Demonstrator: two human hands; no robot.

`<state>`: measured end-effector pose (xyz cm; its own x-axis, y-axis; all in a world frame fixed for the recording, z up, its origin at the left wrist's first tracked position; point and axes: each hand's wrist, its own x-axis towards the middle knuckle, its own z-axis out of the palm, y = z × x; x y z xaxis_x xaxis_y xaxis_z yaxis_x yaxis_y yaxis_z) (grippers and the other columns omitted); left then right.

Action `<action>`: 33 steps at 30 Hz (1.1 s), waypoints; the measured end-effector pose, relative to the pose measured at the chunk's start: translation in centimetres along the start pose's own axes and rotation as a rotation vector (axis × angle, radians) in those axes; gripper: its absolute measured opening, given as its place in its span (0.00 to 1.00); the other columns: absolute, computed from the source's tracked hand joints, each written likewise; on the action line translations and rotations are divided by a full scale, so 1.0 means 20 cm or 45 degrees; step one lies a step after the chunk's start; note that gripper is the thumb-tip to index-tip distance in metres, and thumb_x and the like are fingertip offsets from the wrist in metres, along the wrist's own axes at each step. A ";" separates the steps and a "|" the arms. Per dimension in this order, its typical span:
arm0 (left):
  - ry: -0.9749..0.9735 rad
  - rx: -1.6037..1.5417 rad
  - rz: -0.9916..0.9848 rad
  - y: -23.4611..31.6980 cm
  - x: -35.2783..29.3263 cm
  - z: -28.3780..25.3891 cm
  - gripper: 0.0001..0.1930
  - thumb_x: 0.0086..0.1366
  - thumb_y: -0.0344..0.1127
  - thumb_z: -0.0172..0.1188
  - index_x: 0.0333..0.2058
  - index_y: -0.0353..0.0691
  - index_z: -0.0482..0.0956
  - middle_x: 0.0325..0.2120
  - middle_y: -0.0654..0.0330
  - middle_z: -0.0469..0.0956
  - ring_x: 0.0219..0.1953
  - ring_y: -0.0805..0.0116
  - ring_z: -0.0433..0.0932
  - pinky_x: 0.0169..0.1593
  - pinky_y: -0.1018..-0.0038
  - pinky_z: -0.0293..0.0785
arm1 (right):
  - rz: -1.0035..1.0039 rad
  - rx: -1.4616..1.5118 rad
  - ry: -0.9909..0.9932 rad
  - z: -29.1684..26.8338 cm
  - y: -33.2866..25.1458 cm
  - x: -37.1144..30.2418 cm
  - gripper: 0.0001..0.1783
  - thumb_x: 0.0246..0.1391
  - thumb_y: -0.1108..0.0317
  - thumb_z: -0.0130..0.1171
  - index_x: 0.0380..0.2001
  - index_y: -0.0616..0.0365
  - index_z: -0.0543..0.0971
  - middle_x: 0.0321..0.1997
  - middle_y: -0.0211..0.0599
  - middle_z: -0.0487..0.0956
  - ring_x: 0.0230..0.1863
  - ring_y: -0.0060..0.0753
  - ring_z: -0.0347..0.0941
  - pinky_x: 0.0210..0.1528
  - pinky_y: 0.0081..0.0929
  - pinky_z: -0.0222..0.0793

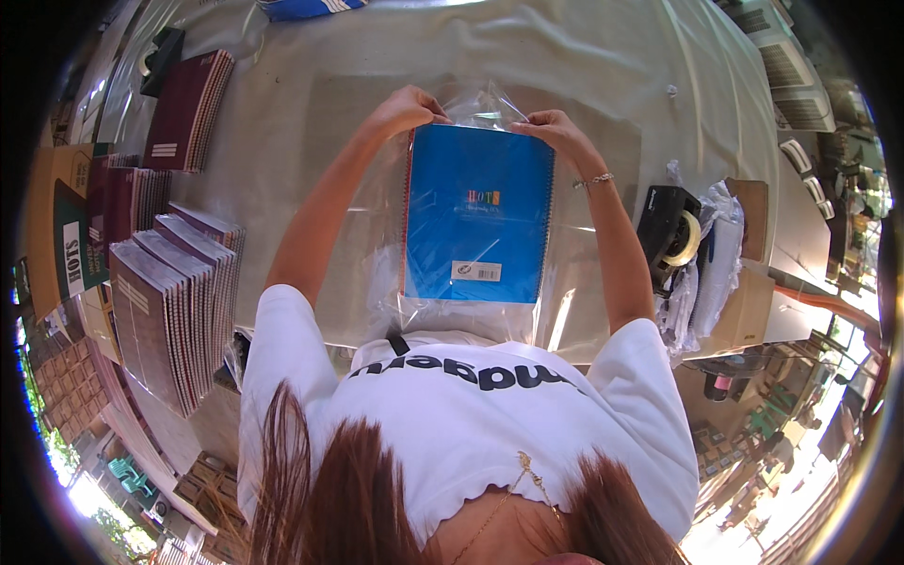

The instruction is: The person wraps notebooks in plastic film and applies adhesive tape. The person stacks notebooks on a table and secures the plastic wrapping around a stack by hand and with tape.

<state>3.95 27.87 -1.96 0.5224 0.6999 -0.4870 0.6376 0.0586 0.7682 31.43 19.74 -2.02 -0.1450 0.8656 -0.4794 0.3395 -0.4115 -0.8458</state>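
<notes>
A blue spiral notebook (pixel 477 226) lies in front of me inside a clear plastic bag (pixel 490 105), with spiral binding showing along both long sides. The bag's loose film sticks out past its far edge and its near edge. At the far left corner, my left hand (pixel 407 108) is closed, its fingertips pinching the bag's film. My right hand (pixel 560 134) pinches the film at the far right corner, thumb and fingers together. Both arms reach forward on either side of the notebook.
Maroon spiral notebooks stand in stacks (pixel 174 306) on the left, with another pile (pixel 188 111) farther back. A cardboard box (pixel 61 221) is beside them. On the right are a black tape dispenser (pixel 667 231) and crumpled clear plastic bags (pixel 713 259). Greyish sheeting (pixel 377 47) covers the table.
</notes>
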 end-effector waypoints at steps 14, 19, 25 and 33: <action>0.227 0.658 0.568 0.30 -0.19 0.42 0.27 0.65 0.55 0.46 0.50 0.38 0.71 0.50 0.51 0.71 0.53 0.52 0.69 0.55 0.60 0.64 | -0.006 -0.455 0.109 0.00 0.06 0.15 0.17 0.37 0.58 0.65 0.26 0.62 0.83 0.24 0.42 0.80 0.28 0.30 0.76 0.32 0.26 0.69; 0.021 0.809 0.222 0.41 -0.15 0.38 0.43 0.54 0.74 0.43 0.56 0.43 0.68 0.54 0.54 0.68 0.56 0.53 0.66 0.57 0.58 0.62 | -0.127 -0.065 0.125 -0.01 0.01 0.16 0.21 0.40 0.58 0.66 0.33 0.64 0.81 0.30 0.44 0.81 0.30 0.31 0.77 0.34 0.25 0.70; -0.053 0.754 0.221 0.37 -0.01 0.38 0.43 0.49 0.77 0.45 0.54 0.52 0.72 0.55 0.58 0.69 0.58 0.54 0.64 0.59 0.61 0.61 | -0.180 -0.086 0.331 0.17 -0.08 0.28 0.22 0.43 0.58 0.66 0.36 0.66 0.79 0.31 0.41 0.80 0.32 0.27 0.76 0.36 0.25 0.72; -0.080 0.783 0.216 0.40 -0.02 0.37 0.37 0.52 0.72 0.48 0.50 0.49 0.75 0.51 0.54 0.72 0.54 0.53 0.68 0.56 0.61 0.64 | -0.258 0.230 0.137 0.14 -0.19 0.26 0.12 0.49 0.66 0.60 0.30 0.67 0.80 0.27 0.35 0.79 0.27 0.21 0.71 0.32 0.20 0.68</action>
<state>12.99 22.81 1.27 0.6648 0.6193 -0.4177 0.7418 -0.4816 0.4666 26.75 24.98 -2.05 -0.0906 0.9566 -0.2768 0.1409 -0.2629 -0.9545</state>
